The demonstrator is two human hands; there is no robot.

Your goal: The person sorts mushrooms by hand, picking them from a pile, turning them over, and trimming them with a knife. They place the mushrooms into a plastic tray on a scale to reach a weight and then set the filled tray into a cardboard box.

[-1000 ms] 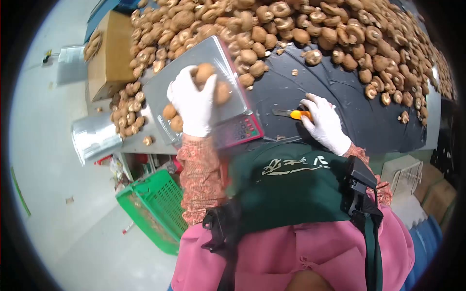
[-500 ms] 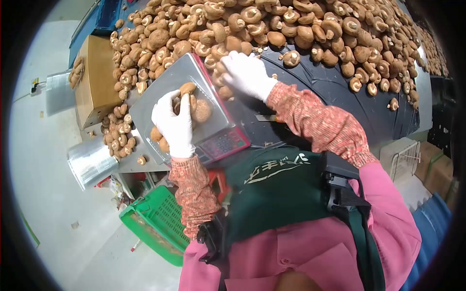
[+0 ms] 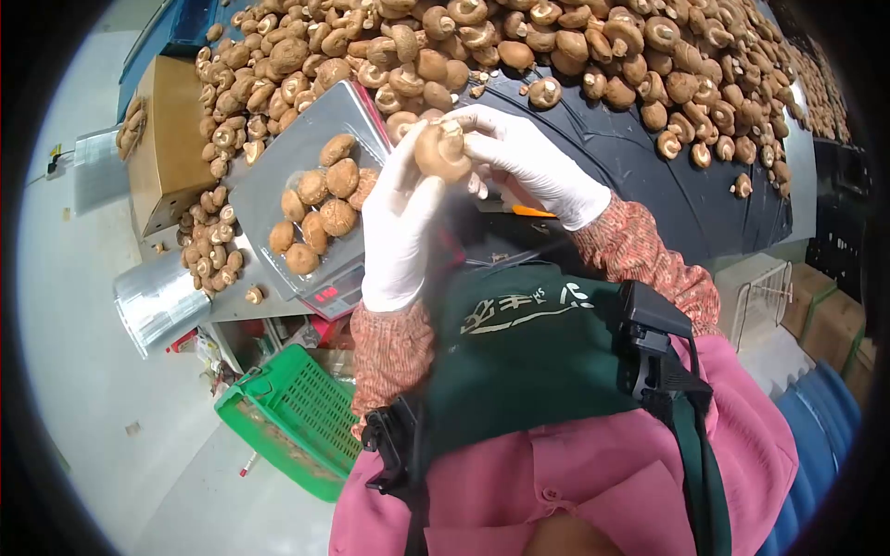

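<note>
My left hand (image 3: 400,218), in a white glove, is closed around a shiitake mushroom (image 3: 439,156), its stem side turned up. Gloved in white as well, my right hand (image 3: 528,157) has its fingers closed at the stem of the same mushroom. Below the right hand, a bit of pale stem shows, and an orange-handled knife (image 3: 533,211) lies on the dark table. Left of my hands, several shiitake caps (image 3: 337,216) rest on the clear tray of a digital scale (image 3: 264,199), whose red display is lit.
A large heap of shiitake mushrooms (image 3: 575,46) covers the far side of the table (image 3: 640,199). A cardboard box (image 3: 171,139) and a silvery roll (image 3: 165,301) are on the left. Below them stands a green basket (image 3: 301,408); boxes (image 3: 811,306) are at the right.
My left hand has left the scale and moved right, now with a mushroom in it. My right hand has come from the heap to meet it. The caps on the scale are now uncovered.
</note>
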